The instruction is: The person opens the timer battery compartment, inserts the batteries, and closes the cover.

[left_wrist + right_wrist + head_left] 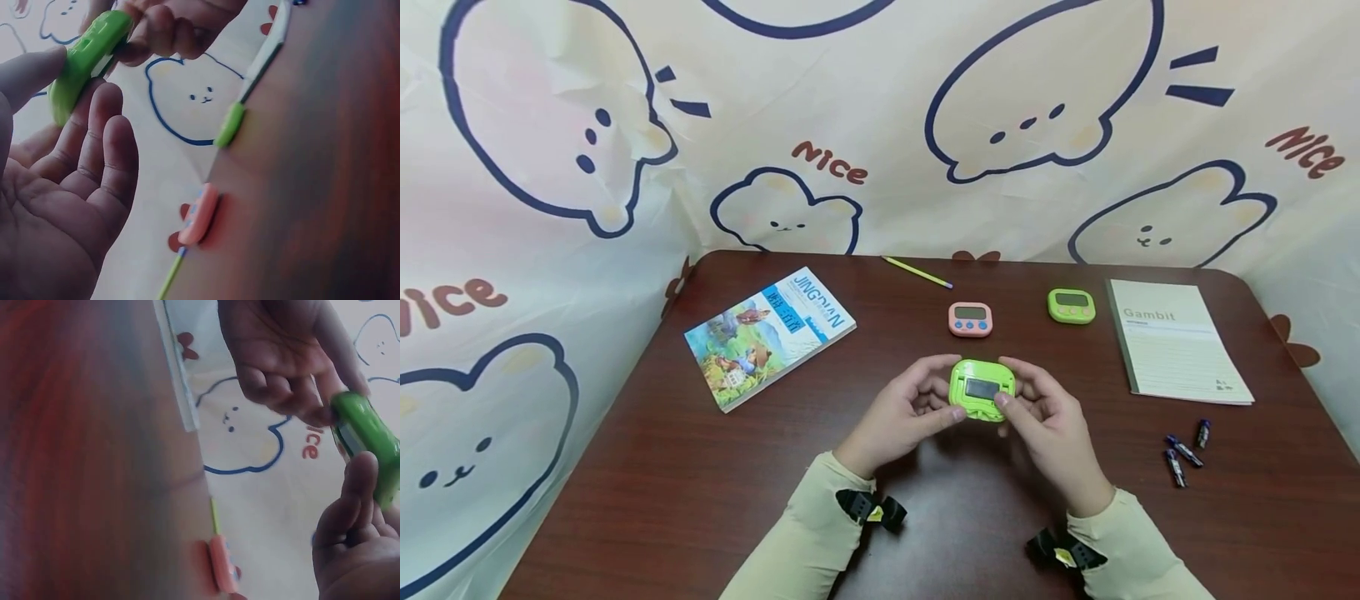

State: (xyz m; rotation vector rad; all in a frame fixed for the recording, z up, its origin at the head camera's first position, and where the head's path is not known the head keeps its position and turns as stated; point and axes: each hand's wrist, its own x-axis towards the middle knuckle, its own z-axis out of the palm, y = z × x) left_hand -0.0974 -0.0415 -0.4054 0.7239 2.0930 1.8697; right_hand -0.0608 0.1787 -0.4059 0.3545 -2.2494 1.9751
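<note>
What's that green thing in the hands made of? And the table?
The green gadget being held looks like hard, slightly glossy plastic: smooth, rounded, moulded edges. The table seems wood or wood-look laminate, softly shiny: dark reddish-brown, faint streaks, pale sheen.

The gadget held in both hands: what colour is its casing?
The casing is bright green, clearest in the head view.

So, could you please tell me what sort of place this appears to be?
Probably an indoor study or work spot: a dark reddish-brown table, a rectangular blue-and-white paperback book lying on it, and a cream cartoon-printed sheet hanging behind.
</note>
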